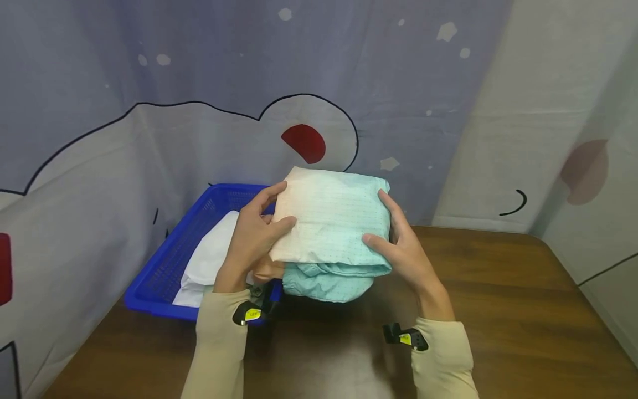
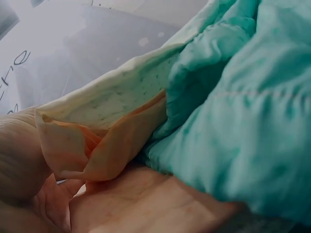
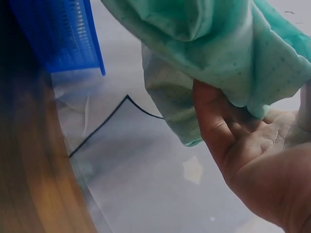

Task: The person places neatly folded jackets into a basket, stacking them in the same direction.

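Observation:
A folded cloth (image 1: 331,216), pale cream at the left and turquoise at the right, is held up between both hands. Its lower layers bulge out in soft turquoise folds. My left hand (image 1: 251,235) grips the left edge, the thumb on the near face. On the opposite edge my right hand (image 1: 408,255) holds it the same way, fingers partly hidden behind. In the left wrist view, a peach-coloured flap (image 2: 121,141) of the cloth lies against the left hand. Turquoise folds (image 3: 223,63) hang over the fingers in the right wrist view.
A blue plastic basket (image 1: 164,244) stands at the left on the wooden table (image 1: 518,310), partly behind the left hand. Folded white cloth (image 1: 211,255) lies in it. A printed curtain (image 1: 399,100) hangs behind the table and along its sides.

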The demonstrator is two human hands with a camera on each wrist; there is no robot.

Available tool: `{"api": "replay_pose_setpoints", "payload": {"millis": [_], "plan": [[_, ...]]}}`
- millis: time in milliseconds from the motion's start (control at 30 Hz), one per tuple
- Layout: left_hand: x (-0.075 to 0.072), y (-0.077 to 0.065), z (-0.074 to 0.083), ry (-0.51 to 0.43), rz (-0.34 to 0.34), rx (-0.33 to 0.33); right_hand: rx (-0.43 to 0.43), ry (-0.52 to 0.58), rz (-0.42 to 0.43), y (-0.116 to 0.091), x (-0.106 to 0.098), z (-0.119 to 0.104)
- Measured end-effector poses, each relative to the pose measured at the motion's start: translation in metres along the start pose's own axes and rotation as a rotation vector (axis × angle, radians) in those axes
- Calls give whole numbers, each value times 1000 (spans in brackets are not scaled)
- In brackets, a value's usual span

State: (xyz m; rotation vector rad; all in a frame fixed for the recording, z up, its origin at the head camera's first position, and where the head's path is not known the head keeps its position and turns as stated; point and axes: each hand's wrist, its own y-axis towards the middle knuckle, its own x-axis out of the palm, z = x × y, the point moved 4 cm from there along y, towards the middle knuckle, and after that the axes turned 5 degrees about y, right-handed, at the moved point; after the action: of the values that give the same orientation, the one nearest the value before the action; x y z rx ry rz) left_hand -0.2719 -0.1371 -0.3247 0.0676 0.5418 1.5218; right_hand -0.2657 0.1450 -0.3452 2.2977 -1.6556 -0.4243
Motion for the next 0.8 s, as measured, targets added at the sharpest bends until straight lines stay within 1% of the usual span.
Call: {"api": "replay_pose_setpoints", "payload": {"millis": [100, 267, 467, 600, 800], "plan": [[-7, -1, -3, 11, 4, -8, 0, 9, -4, 3, 6, 3], [-22, -4, -8, 17, 33, -8, 8, 34, -14, 9, 22, 9], [-40, -9, -15, 41, 60, 8, 28, 84, -15, 15, 42, 17], [-50, -11, -20, 75, 80, -2, 39, 144, -28, 20, 55, 21], [-63, -16, -26, 122, 78, -33, 72, 272, -68, 20, 72, 27]]}}
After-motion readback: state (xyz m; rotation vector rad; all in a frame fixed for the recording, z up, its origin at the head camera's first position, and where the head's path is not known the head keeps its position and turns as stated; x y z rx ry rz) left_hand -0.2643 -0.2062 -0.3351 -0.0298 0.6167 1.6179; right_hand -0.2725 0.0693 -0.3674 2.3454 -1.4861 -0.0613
